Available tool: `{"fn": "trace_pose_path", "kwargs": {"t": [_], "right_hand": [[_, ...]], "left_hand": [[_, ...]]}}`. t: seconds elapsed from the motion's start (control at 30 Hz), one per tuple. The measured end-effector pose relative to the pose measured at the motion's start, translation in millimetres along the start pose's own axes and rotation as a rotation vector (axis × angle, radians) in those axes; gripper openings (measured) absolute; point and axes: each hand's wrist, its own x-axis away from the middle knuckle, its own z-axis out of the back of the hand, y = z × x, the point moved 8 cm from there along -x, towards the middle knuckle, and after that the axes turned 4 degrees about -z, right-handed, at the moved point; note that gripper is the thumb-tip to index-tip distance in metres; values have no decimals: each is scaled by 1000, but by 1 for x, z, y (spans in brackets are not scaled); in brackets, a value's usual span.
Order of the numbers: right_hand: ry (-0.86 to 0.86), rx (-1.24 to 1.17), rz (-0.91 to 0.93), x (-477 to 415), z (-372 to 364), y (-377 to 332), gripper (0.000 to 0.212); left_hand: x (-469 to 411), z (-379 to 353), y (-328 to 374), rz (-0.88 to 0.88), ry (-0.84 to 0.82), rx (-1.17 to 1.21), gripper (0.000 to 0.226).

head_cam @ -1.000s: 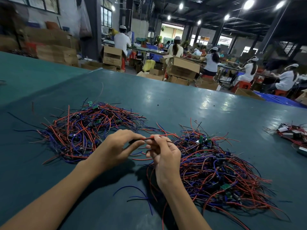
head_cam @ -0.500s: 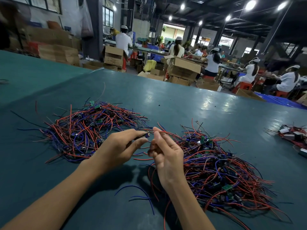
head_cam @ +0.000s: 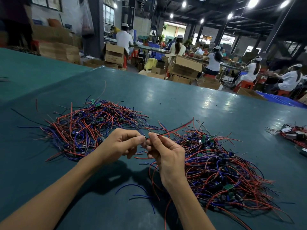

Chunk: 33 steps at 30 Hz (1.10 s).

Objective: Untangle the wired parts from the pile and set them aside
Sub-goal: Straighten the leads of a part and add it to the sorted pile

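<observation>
Left hand (head_cam: 122, 144) pinched shut, thumb and forefinger on the small dark end of a wired part (head_cam: 169, 131), raised above the table (head_cam: 182, 100). Right hand (head_cam: 163, 151) likewise closed on the same part just beside the left fingertips, thumb and forefinger nipping the wires. Paired red and black wires running taut from the right fingertips toward 2 o'clock, free end in the air above the right pile (head_cam: 221, 168). Fingertips of both hands nearly touching at centre.

Right pile of red, blue and black wires with small green boards lying at 4 o'clock from the hands, its near edge under the right wrist. Left pile (head_cam: 86, 128) of like make at 10 o'clock, flat on the table, apart from the left hand. Loose blue strands (head_cam: 132, 186) at 6 o'clock between the forearms. Third small heap (head_cam: 292, 134) with pale blocks at 3 o'clock, well apart, at the frame edge.

Cartons (head_cam: 184, 67) and seated workers (head_cam: 212, 61) beyond the table's far edge, 12 to 2 o'clock
</observation>
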Motion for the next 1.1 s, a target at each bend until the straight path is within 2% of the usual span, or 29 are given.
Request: {"fn": "trace_pose_path", "kwargs": {"t": [0.1, 0.23, 0.5, 0.63, 0.7, 0.8, 0.93, 1.1], "right_hand": [[94, -43, -9, 0, 7, -4, 15], [222, -178, 12, -4, 33, -24, 16], [137, -453, 29, -9, 33, -34, 20], [165, -488, 20, -9, 34, -30, 40], [171, -433, 15, -8, 31, -27, 48], [147, -215, 42, -3, 21, -22, 32], [12, 297, 134, 9, -7, -14, 28], [-90, 319, 92, 11, -23, -5, 15]], "left_hand": [[0, 2, -6, 77, -44, 73, 41], [2, 22, -11, 157, -16, 90, 34], [-2, 8, -15, 150, -81, 75, 36], [-1, 11, -15, 129, 3, 124, 33], [-4, 14, -19, 195, 128, 320, 32], [-7, 10, -27, 299, 239, 602, 39], [-9, 3, -27, 285, 218, 562, 45], [-7, -9, -24, 280, 172, 603, 48]]}}
